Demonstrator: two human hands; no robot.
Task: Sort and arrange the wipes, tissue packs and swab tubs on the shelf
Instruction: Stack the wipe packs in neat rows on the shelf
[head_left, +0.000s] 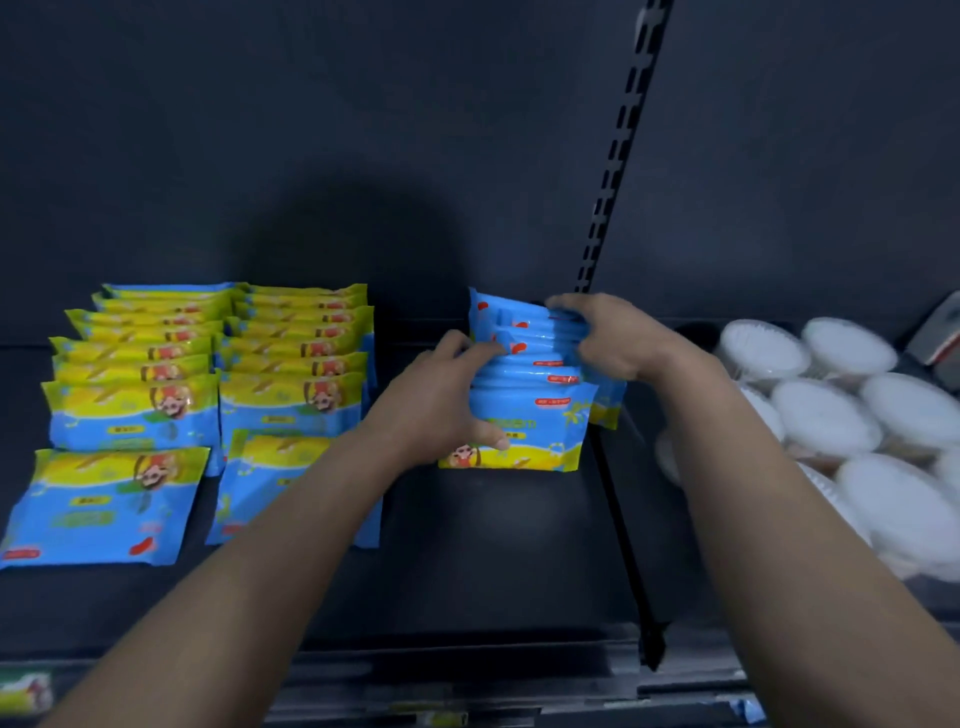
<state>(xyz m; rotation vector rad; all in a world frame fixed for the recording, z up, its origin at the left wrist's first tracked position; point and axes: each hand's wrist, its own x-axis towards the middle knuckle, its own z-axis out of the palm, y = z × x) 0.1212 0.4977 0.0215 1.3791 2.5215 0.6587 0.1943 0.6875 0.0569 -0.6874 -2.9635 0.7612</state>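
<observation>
A row of several blue-and-yellow wipe packs (530, 387) stands on edge on the dark shelf (493, 545), right of centre. My left hand (447, 400) grips the row's left side, thumb across the front pack. My right hand (605, 338) holds the row's right side near the back, fingers curled over the tops. Two longer rows of the same packs, the left row (130, 410) and the middle row (296, 374), lean back at the left. White round swab tubs (826, 421) lie piled in the right bay.
A slotted black upright (613, 171) and a black divider (623, 530) separate the two bays. A grey-and-red object (940, 338) lies at the far right edge. Dark shelf floor lies open in front of the held row. The shelf's front rail (467, 680) runs below.
</observation>
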